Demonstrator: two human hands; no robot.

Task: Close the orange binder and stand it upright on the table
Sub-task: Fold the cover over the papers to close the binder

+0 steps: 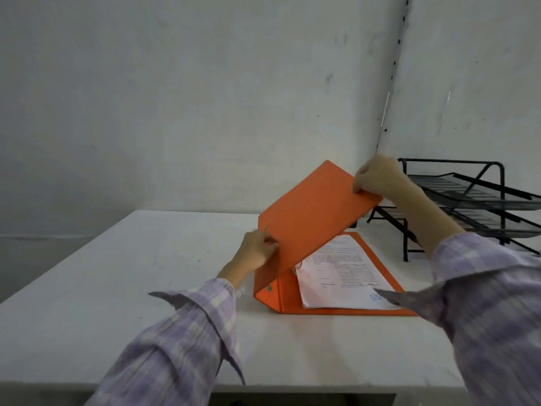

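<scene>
The orange binder (310,218) lies on the white table (146,273), half open, its front cover raised at a slant over the back cover. Printed white papers (342,276) sit on its rings inside. My left hand (257,250) grips the cover's left edge near the spine. My right hand (377,177) pinches the cover's raised far corner. Both arms wear lilac checked sleeves.
A black wire-mesh letter tray (474,206) with two tiers stands at the back right, close behind the binder. White walls meet in a corner behind it, with a slotted metal rail (392,83) running up. The table's front edge is near me.
</scene>
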